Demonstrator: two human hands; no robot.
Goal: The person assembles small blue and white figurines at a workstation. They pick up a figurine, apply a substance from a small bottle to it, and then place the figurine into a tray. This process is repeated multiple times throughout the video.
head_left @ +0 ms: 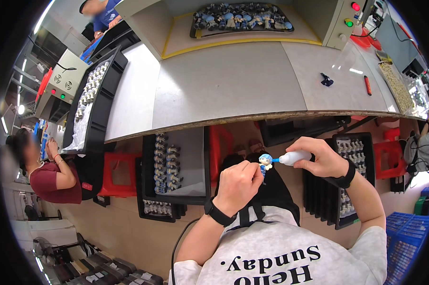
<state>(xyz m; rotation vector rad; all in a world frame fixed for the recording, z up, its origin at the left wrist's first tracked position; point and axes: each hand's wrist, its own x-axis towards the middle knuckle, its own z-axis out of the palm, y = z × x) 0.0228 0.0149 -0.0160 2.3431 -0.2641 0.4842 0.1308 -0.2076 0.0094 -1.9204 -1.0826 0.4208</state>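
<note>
My left hand is closed, its fingers pinching a small blue-haired figurine upright above my lap. My right hand grips a white squeeze bottle, held nearly level. The bottle's blue nozzle points left and reaches the figurine's side, close to its head; whether it touches cannot be made out. Dark bands circle both my wrists. Left of my knees, a black tray carries rows of similar figurines. On my right, another black tray holds more small figures.
Ahead runs a grey workbench with a dark small part and a red pen-like stick on it. An open-fronted box there contains a figurine tray. Red stools stand around; a co-worker sits left.
</note>
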